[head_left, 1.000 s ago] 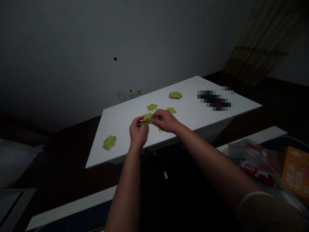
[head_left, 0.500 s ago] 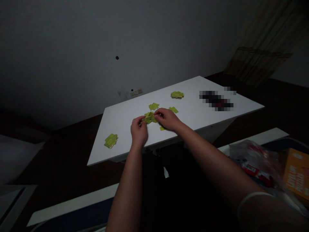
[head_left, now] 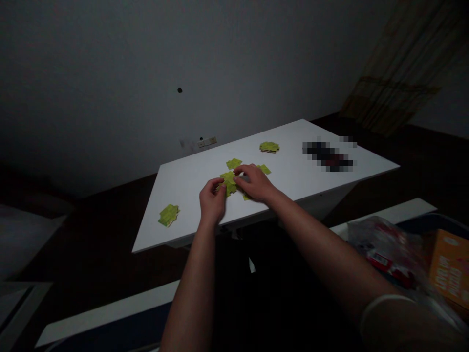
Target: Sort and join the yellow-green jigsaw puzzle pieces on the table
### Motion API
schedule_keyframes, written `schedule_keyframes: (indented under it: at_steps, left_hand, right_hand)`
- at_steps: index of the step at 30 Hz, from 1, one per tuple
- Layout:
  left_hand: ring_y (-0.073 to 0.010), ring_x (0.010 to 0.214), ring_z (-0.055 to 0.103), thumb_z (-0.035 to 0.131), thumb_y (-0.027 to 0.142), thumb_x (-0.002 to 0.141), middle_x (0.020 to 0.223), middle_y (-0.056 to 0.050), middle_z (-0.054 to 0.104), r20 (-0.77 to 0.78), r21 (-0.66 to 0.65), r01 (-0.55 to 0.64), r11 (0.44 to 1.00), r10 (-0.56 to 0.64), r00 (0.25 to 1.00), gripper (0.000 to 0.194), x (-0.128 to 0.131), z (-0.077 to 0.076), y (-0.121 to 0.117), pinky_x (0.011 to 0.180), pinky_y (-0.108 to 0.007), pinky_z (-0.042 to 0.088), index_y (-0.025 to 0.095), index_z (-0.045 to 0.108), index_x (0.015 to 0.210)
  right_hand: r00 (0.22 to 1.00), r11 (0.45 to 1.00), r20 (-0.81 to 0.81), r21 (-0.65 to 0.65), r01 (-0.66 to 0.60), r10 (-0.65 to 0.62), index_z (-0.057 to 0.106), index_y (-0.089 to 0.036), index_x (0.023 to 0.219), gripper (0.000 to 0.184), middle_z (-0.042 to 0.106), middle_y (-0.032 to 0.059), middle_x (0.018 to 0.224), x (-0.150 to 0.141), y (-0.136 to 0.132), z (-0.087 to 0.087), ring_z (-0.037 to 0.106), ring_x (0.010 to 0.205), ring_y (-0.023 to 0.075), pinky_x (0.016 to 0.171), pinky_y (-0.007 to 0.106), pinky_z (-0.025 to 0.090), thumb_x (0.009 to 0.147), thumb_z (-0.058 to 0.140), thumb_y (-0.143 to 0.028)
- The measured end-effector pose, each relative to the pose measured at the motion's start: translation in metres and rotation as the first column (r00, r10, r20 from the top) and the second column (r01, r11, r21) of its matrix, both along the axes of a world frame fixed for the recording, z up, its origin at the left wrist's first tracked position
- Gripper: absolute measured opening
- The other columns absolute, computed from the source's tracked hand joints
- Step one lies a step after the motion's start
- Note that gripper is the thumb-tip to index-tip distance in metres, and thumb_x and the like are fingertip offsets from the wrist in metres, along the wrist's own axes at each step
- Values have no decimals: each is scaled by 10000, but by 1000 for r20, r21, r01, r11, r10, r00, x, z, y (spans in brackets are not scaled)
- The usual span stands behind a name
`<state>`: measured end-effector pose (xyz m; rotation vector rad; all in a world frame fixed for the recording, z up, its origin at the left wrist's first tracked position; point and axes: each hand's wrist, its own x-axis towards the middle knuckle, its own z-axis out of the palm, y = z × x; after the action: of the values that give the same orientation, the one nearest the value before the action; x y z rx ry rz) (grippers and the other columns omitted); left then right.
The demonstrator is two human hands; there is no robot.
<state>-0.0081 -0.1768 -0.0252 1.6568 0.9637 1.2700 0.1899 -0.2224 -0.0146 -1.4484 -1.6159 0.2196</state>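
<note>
Yellow-green puzzle pieces (head_left: 228,185) lie between my two hands over the middle of the white table (head_left: 198,159). My left hand (head_left: 212,200) is closed, thumb and forefinger pinching the left edge of a piece there. From the right, my right hand (head_left: 255,183) has its thumb and fingertips closed on the upper piece. More pieces lie partly covered under my right hand. Just beyond the hands sits a loose puzzle piece (head_left: 233,163), and another piece (head_left: 264,169) shows behind my right hand.
One stack of pieces (head_left: 169,215) is at the table's left, another stack (head_left: 269,146) towards the back. A pixelated dark object (head_left: 328,155) occupies the right side. An orange puzzle box (head_left: 450,269) and a clear plastic bag (head_left: 384,249) sit at the lower right.
The piece between my hands was tilted up on edge; now it lies flatter over the others. Both hands stay in nearly the same place.
</note>
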Motion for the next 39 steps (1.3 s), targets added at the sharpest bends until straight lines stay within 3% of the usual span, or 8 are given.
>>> schedule_keyframes:
  at_steps: [5, 8, 12, 16, 26, 32, 35, 39]
  left_hand:
    - [-236, 1006, 787, 836, 329, 914, 1154, -130, 827, 21, -13, 45, 999, -45, 999, 260, 0, 1, -3, 913, -392, 643, 199, 776, 1131]
    - [-246, 1024, 799, 863, 333, 895, 1133, -130, 828, 78, -44, 58, 997, -55, 995, 327, 3, 1, -2, 927, -400, 654, 195, 749, 1170]
    - [-232, 1043, 791, 809, 358, 947, 1119, -117, 821, 79, -61, -17, 998, 21, 997, 296, 4, 2, 0, 963, -381, 638, 191, 737, 1180]
    - [-217, 974, 766, 770, 341, 959, 1045, -90, 803, 30, -79, -63, 995, 66, 997, 226, 3, 2, 2, 931, -365, 623, 192, 760, 1130]
    - [-235, 951, 750, 769, 307, 913, 1013, -83, 805, -16, -62, -78, 995, 77, 997, 177, 3, -1, 5, 931, -393, 596, 199, 787, 1052]
    - [-229, 950, 739, 723, 253, 917, 1024, -75, 803, -84, -33, -123, 992, 120, 989, 146, 1, 2, 2, 944, -387, 593, 201, 784, 1039]
    - [-213, 886, 715, 727, 237, 907, 1016, -71, 803, -123, -14, -133, 991, 130, 984, 163, 1, 4, 0, 899, -370, 592, 198, 784, 1056]
    - [-209, 847, 702, 746, 209, 897, 1008, -83, 803, -143, 6, -103, 995, 103, 984, 158, 3, 6, -2, 853, -364, 592, 192, 789, 1048]
  right_hand:
    - [952, 970, -200, -29, -242, 232, 780, -280, 1335, 393, 835, 63, 1112, -3, -6, 0, 762, 1034, 262, 969, 424, 576, 943, 777, -305]
    - [941, 971, -247, -6, -238, 230, 764, -249, 1353, 410, 823, 50, 1032, -3, -4, -1, 751, 936, 237, 901, 392, 579, 946, 712, -274]
    - [966, 986, -254, 143, 89, -51, 744, -236, 1358, 442, 797, 93, 1192, 3, 2, 0, 733, 1062, 263, 984, 421, 572, 970, 536, -197]
    - [881, 882, -235, 143, 449, -411, 777, -245, 1224, 451, 775, 131, 1283, 20, 2, 4, 695, 1232, 302, 1086, 470, 534, 1006, 396, -140]
    - [757, 756, 325, -160, 634, -566, 764, -174, 1384, 380, 738, 227, 1378, 55, -20, 1, 583, 1305, 435, 1054, 563, 433, 1071, 559, -238]
    - [867, 917, 374, -94, 388, -329, 792, -205, 1339, 374, 742, 181, 1371, 14, -9, 9, 567, 1319, 402, 1102, 559, 418, 1097, 572, -387]
    - [879, 945, 418, -119, 304, -230, 803, -195, 1248, 418, 759, 198, 1305, -5, -6, 2, 581, 1274, 424, 1100, 584, 437, 1038, 672, -530]
    - [903, 967, 379, -69, 244, -201, 782, -215, 1177, 286, 757, 193, 1304, -9, -7, -8, 584, 1289, 436, 1110, 607, 452, 978, 757, -419]
